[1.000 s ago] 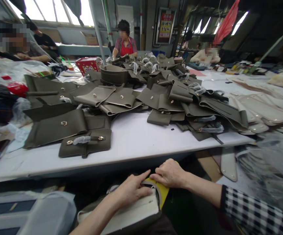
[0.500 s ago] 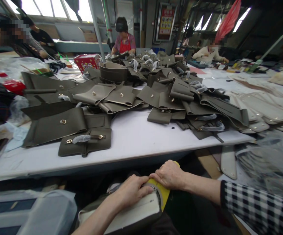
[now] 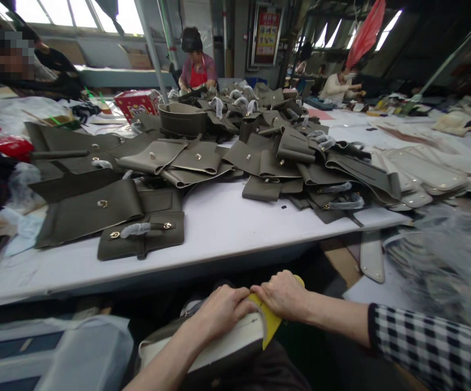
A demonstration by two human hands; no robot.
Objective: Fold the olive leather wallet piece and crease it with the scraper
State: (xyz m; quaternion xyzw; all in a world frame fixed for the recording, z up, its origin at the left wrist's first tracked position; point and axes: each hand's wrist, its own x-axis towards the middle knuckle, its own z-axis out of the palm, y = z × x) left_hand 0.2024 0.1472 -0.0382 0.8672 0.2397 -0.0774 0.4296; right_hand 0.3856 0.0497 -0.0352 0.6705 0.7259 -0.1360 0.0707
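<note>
Low in front of me, below the table edge, is a dark olive bag [image 3: 235, 361] with an off-white panel along its upper side. My left hand [image 3: 221, 310] is closed over the bag's edge, thumb on the pale side and fingers out of sight behind. Close beside it, my right hand [image 3: 282, 294] is closed on a curved yellow sheet [image 3: 272, 323] that sits against the end of the bag. The two hands nearly touch at the thumbs and forefingers. What lies inside the right fist is hidden.
A white table [image 3: 219, 228] ahead carries a heap of olive bag pieces [image 3: 198, 157] with wrapped handles. Pale panels [image 3: 426, 168] lie stacked at right, near clear plastic wrap [image 3: 447, 266]. A covered stack [image 3: 89, 353] stands lower left. Several people work beyond.
The view has shifted slightly, so the table things sit a little further left. Both hands keep their grip; the bag's end and yellow sheet have tilted a little.
</note>
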